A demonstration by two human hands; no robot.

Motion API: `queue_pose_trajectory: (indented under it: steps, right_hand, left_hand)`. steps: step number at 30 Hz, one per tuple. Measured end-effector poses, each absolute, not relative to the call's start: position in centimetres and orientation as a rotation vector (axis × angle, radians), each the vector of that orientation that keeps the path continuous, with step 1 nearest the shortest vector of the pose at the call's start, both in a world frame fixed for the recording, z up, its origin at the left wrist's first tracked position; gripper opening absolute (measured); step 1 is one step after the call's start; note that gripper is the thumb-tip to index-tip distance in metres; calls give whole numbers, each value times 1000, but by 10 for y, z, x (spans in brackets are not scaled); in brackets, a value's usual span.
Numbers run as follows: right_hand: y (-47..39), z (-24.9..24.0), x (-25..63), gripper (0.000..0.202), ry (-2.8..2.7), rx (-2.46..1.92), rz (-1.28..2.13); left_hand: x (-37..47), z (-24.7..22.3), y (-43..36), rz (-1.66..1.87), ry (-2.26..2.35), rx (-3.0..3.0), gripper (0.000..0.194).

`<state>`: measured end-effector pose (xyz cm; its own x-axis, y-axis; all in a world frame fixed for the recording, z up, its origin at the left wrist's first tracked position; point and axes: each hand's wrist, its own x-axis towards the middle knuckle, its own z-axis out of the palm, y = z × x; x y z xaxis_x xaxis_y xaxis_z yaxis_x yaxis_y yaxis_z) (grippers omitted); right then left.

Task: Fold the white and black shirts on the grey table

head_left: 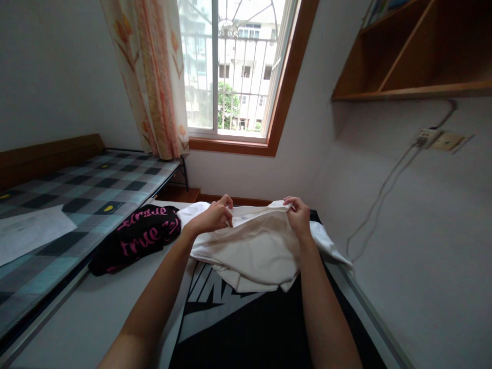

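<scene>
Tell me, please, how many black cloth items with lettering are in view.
2. One, a bundle with pink lettering, lies left of the left hand; the other, a dark cloth with grey lettering, lies partly under the white cloth. More may be hidden beneath it.

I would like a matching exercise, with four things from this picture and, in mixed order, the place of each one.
1. cream cloth
2. black bundle with pink lettering
3. paper sheet
4. flowered curtain

A. on the checked mattress
B. hanging at the window
C. pinched in the right hand
D. between the checked mattress and the left hand

Pairs: 1-C, 2-D, 3-A, 4-B
</scene>
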<state>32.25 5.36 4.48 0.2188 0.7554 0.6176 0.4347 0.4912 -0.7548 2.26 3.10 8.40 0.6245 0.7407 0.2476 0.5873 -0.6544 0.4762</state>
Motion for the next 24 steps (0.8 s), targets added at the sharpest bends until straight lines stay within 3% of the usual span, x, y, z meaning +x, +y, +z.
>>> queue_pose_trajectory:
  steps: [5, 11, 13, 17, 24]
  right_hand:
    - [53, 45, 320, 12, -1420, -1137, 310]
    - [54, 43, 323, 32, -1464, -1253, 145]
    - [53, 43, 324, 34, -1489, -1284, 85]
    - [51, 42, 326, 29, -1509, -1393, -15]
    - [50, 25, 333, 44, -1596, -1773, 163]
  left_hand:
    - [23, 81, 30, 373, 959, 2418, 17]
    - [18, 65, 44, 459, 1284, 2321, 79]
    - [15, 60, 50, 317, 1357, 2296, 70]
    - [12, 50, 58, 53, 1355, 2316, 31]
    - [4, 36, 66, 189, 1626, 2347, 27]
